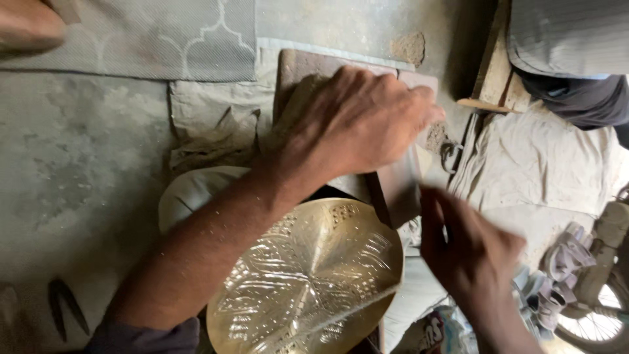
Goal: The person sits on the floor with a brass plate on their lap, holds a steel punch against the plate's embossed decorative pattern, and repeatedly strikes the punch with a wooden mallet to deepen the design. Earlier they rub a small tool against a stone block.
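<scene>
My left hand (367, 118) lies palm down on a brown wooden board (400, 183), its fingers curled over the board's far right edge. My left forearm crosses the frame from the lower left. Below the board sits a round brass plate (308, 282) with a punched, engraved star pattern, partly covered by that forearm. My right hand (472, 255) is blurred at the lower right. Its fingertips are close to the near right edge of the board, and I see nothing in it.
A patterned grey mat (164, 39) and a crumpled dusty cloth (209, 137) lie on the concrete floor. A dark pronged tool (65, 305) is at the lower left. At the right are pale cloths (544, 170), another person's striped garment (570, 39) and a spoked wheel (599, 314).
</scene>
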### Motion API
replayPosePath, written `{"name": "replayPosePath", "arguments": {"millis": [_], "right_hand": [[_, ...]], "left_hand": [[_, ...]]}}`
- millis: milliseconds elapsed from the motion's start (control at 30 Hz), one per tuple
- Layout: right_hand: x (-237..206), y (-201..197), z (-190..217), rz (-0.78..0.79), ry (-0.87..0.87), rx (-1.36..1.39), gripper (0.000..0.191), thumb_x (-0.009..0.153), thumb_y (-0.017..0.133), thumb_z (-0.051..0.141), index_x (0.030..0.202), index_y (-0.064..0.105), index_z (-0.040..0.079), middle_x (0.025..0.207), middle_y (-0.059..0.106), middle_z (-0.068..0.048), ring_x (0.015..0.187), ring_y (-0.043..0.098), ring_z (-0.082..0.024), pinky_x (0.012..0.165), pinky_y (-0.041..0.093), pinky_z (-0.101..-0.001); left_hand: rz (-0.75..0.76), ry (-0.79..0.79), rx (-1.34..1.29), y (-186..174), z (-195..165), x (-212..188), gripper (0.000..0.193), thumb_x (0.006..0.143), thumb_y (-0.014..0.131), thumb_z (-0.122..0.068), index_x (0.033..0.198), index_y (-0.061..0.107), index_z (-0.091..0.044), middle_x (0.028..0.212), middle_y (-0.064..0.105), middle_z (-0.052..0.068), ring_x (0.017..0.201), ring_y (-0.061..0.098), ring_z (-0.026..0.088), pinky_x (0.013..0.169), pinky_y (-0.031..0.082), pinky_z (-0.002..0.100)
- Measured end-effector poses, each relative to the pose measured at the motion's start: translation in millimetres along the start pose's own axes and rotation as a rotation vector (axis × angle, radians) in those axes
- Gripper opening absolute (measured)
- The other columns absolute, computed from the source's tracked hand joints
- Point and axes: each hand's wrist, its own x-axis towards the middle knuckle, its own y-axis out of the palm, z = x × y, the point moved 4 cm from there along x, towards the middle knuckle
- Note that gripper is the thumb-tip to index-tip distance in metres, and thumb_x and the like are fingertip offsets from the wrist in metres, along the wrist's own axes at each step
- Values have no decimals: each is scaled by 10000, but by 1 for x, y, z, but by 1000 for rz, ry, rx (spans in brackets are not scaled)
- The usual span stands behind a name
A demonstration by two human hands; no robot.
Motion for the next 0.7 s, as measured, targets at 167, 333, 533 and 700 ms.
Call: {"name": "replayPosePath", "arguments": {"millis": [167,333,533,700], "right_hand": [[4,-2,7,16,-68,26,103,1070,730,155,1156,753,103,844,756,-36,540,619,-74,469,425,-258],[20,4,6,-12,-66,83,124,973,717,60,1087,764,46,773,761,-77,448,575,-74,332,351,-240],[-4,1,2,15,-51,0,160,986,717,161,1132,767,117,758,750,-36,458,554,-59,410,376,-269],[10,9,-4,-8,-8,46,136,1022,718,126,1145,773,117,817,760,-30,500,595,-60,400,388,-250]], "left_hand": [[-26,-19,-46,4,0,1,412,1090,449,-346,709,497,-195,480,266,-114,349,237,58,273,234,296],[-90,4,-28,7,4,0,435,1092,468,-361,690,485,-195,508,258,-98,376,224,69,300,232,297],[-62,3,-48,12,7,7,425,1094,445,-318,690,488,-193,509,277,-97,374,244,61,295,244,288],[-92,29,-85,1,-1,8,418,1074,453,-347,691,497,-187,489,294,-107,353,248,62,276,244,279]]}}
